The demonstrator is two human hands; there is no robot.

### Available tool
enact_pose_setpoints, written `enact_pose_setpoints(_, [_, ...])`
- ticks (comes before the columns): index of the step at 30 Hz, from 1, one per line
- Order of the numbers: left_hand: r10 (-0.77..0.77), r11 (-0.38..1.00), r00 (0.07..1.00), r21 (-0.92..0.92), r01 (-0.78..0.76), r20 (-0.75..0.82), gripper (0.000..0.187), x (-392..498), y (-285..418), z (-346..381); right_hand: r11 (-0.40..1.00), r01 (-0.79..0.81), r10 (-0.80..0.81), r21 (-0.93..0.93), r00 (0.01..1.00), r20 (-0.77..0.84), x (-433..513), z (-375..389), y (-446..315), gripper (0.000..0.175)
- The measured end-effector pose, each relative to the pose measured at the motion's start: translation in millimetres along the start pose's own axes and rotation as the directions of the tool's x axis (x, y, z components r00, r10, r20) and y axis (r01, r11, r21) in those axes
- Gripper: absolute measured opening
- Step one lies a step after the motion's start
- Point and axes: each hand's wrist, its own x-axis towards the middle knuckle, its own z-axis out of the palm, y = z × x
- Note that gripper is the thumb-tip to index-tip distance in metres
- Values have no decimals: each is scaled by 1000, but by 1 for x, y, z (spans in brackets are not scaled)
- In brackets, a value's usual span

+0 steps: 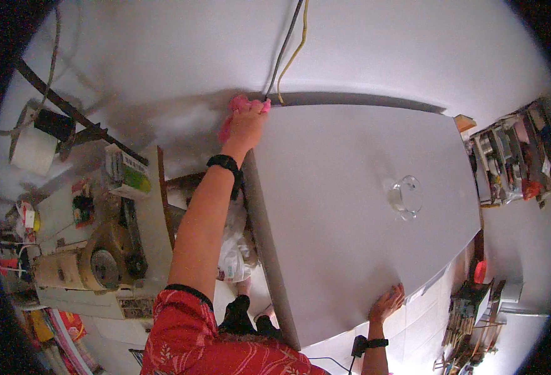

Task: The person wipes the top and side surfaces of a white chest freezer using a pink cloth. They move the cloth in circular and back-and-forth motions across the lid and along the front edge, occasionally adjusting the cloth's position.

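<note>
My left hand [249,125] grips a crumpled pink cloth [239,104] at the far left corner of a large pale grey flat-topped surface [322,225], close to where a dark cable and a yellow cable drop behind it. Part of the cloth is hidden under my fingers. My right hand [388,304] rests at the near right edge of the same surface, with no object seen in it. A clear glass vessel [409,198] stands on the right half of the top.
On the left is a table with a sewing machine [64,269] and a green and white box [128,173]. A plastic bag [234,258] lies low beside the grey side. Shelves [510,159] with mixed goods stand at the right. The cables [299,47] run up the wall.
</note>
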Motion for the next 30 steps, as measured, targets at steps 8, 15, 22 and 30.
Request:
enact_pose_setpoints(8, [59,997,997,39,-60,42,46,13,22,0,999,27,-27,-26,1000,5,0,2,5,32])
enact_pose_setpoints(15, [63,998,992,-7,-62,109,57,27,25,1,999,12,-11,45,1000,-23,2,-1,-4,30])
enact_pose_setpoints(22, [78,976,996,-209,-67,46,52,26,13,13,1000,31,-31,3,999,-19,3,-5,-9,29])
enact_pose_setpoints(30, [56,998,995,-21,-55,80,54,20,33,8,999,-19,18,44,1000,22,1,-3,-2,30])
